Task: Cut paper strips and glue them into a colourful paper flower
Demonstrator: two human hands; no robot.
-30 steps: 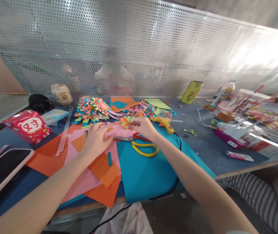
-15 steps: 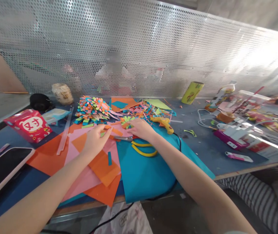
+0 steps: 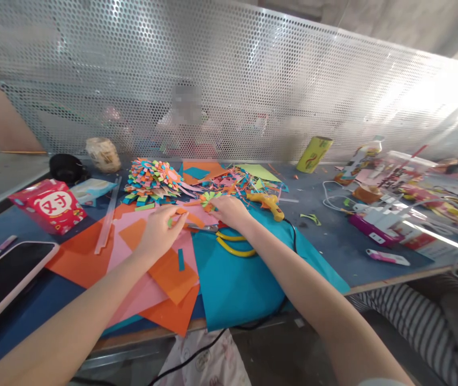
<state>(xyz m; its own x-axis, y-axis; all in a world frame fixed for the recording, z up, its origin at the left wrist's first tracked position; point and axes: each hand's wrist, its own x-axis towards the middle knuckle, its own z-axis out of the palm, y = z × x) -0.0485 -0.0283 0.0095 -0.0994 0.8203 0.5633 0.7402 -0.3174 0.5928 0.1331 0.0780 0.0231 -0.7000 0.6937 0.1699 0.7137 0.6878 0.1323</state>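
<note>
My left hand (image 3: 161,229) is closed in a pinch over the pink sheet, with a narrow orange paper strip (image 3: 183,211) at its fingertips and a bit of green showing between them. My right hand (image 3: 231,212) curls around a small fringed paper flower (image 3: 208,199) with green petals; its fingertips are partly hidden. Just below lie scissors with yellow handles (image 3: 234,247), their blades reaching left beneath the hands. A yellow glue gun (image 3: 268,205) rests beyond my right wrist. Behind my left hand stands a cluster of multicoloured fringed paper flowers (image 3: 152,179).
Orange sheets (image 3: 174,316), a pink sheet (image 3: 126,289) and a blue sheet (image 3: 237,295) cover the near table. Paper scraps (image 3: 234,179) lie behind. A red snack bag (image 3: 50,206) and phone (image 3: 12,284) sit left; a yellow-green can (image 3: 313,154) and purple-edged box (image 3: 373,228) sit right.
Both hands stay almost in place. My left fingertips have shifted slightly, the orange strip at them sits a little differently, and the view has turned slightly.
</note>
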